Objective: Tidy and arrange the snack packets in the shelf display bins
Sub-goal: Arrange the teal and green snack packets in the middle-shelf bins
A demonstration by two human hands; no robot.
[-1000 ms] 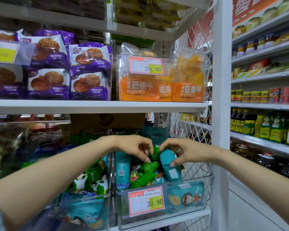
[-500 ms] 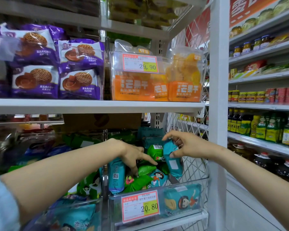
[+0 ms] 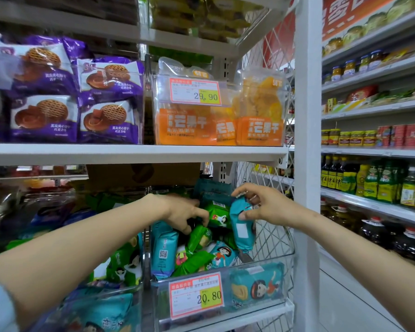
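A clear plastic bin [image 3: 268,305] with a 20.80 price tag [image 3: 196,295] stands on the lower shelf, filled with several teal and green snack packets. My right hand [image 3: 261,206] pinches the top of an upright teal packet [image 3: 242,226] at the bin's right side. My left hand [image 3: 185,212] reaches into the middle of the bin, its fingertips curled down onto a green packet [image 3: 199,237]. Another green packet [image 3: 217,215] stands between my hands. Whether the left fingers grip it is hidden.
A second clear bin [image 3: 120,291] of green and teal packets sits to the left. Above, a shelf board [image 3: 130,152] carries purple biscuit packs [image 3: 108,121] and an orange dried-mango bin [image 3: 216,125]. A white upright post [image 3: 307,164] and wire mesh [image 3: 268,236] close the right side.
Both hands have risen slightly within the bin. My right hand lifted the teal packet more upright, and my left hand moved from the bin's centre down onto the green packet.
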